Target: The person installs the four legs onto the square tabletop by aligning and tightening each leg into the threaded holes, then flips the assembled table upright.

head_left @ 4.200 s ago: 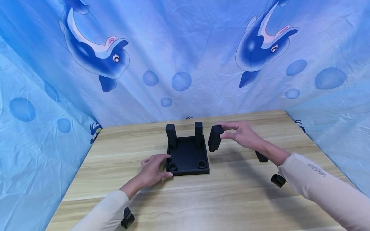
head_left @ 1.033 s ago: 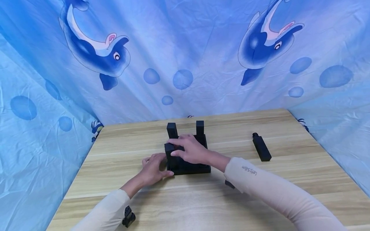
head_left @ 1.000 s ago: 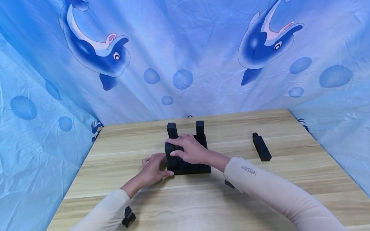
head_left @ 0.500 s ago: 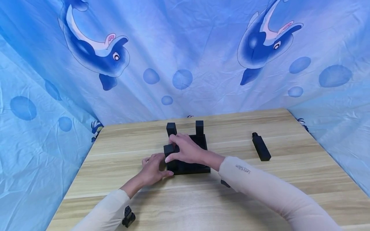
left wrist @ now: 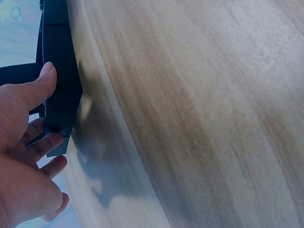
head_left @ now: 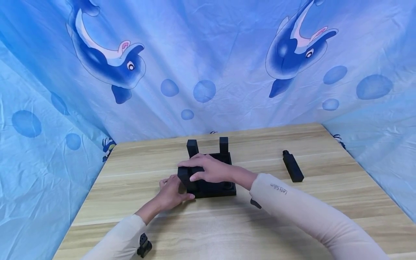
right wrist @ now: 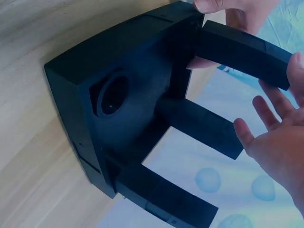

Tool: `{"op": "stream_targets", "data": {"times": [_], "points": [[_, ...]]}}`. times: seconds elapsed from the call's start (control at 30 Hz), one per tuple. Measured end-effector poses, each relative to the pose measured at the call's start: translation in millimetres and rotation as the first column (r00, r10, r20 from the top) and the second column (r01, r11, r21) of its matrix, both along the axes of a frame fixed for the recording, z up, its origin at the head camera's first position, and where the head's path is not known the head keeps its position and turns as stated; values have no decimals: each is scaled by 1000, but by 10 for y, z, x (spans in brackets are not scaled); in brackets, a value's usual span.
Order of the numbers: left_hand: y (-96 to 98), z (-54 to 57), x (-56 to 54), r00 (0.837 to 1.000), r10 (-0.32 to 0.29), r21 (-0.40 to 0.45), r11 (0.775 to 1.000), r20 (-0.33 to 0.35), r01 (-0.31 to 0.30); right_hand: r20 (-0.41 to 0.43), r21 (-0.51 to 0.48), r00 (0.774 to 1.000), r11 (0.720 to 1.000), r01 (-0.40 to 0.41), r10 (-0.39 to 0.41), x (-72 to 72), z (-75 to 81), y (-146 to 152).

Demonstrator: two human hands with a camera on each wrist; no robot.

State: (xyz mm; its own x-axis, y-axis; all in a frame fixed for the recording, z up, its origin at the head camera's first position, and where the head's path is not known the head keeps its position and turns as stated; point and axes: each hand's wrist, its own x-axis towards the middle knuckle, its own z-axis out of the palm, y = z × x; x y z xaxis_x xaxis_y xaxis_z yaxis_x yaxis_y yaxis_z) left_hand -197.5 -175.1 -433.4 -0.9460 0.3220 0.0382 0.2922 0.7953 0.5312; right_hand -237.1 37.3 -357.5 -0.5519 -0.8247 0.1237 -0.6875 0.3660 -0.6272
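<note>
An upturned black square base [head_left: 214,193] lies on the wooden table, with raised edges. Two black square legs [head_left: 192,147] stand upright at its far corners. My right hand [head_left: 211,169] holds a third leg [head_left: 183,177] near its top, between thumb and fingers. This leg is at the near-left corner and leans left; its lower end is hidden in the head view. My left hand [head_left: 171,195] grips the base around that same corner, thumb [left wrist: 46,78] on its front wall. In the right wrist view the near-right corner shows a bare round socket [right wrist: 114,95].
A loose black leg [head_left: 293,168] with a threaded end lies on the table [head_left: 325,202] to the right. Small black devices [head_left: 144,246] sit by both sleeves. A blue curtain [head_left: 208,61] with dolphins hangs behind the table and along its sides.
My right hand has brought the leg from right of the base to the near-left corner. Lately its fingers have shifted around the top, and the leg has tilted left. My left hand has stayed put.
</note>
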Motion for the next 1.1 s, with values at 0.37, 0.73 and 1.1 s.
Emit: {"op": "stream_targets", "data": {"times": [0.37, 0.73, 1.1], "points": [[3, 2, 4, 1000, -13, 21, 1000, -9, 14, -43, -29, 995, 996, 85, -87, 9, -85, -130], [0, 13, 5, 999, -24, 34, 999, -29, 25, -34, 17, 982, 982, 187, -187, -13, -92, -112], [6, 15, 5, 1000, -8, 1, 1000, -5, 8, -1, 5, 1000, 1000, -18, 18, -101, 39, -20]]}}
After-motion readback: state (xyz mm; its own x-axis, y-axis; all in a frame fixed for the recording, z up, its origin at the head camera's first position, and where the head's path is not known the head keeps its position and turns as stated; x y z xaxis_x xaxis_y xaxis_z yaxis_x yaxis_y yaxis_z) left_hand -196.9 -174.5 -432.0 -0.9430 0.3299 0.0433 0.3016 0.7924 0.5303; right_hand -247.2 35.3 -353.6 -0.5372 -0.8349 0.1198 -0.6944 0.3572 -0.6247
